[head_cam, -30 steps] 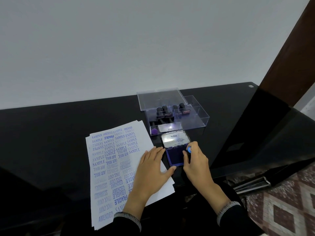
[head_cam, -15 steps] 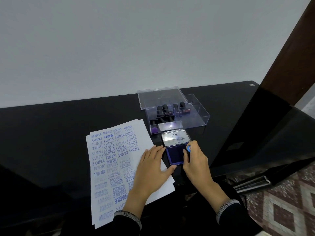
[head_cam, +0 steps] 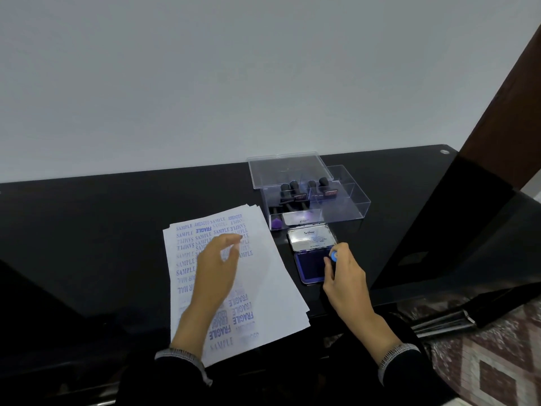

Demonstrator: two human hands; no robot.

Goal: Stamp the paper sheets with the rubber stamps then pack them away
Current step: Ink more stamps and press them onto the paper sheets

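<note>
A stack of white paper sheets (head_cam: 272,276) covered in blue stamp prints lies on the black table. My left hand (head_cam: 218,268) hovers over its middle, blurred, fingers loosely bent and holding nothing. My right hand (head_cam: 344,276) grips a blue-topped rubber stamp (head_cam: 334,256) at the right edge of the open ink pad (head_cam: 311,266), whose silver lid (head_cam: 311,237) stands up behind it. Several black-handled stamps (head_cam: 295,190) stand in the clear plastic box (head_cam: 345,206) beyond the pad.
The box's clear lid (head_cam: 285,168) leans against its back. A purple object (head_cam: 276,223) and a white card (head_cam: 300,218) lie in the box's front compartment. The black table (head_cam: 87,244) ends at my body; a patterned floor (head_cam: 497,361) shows at right.
My left hand has lifted off the lower right of the sheets and moved up and left over their middle. My right hand stays at the ink pad with the stamp.
</note>
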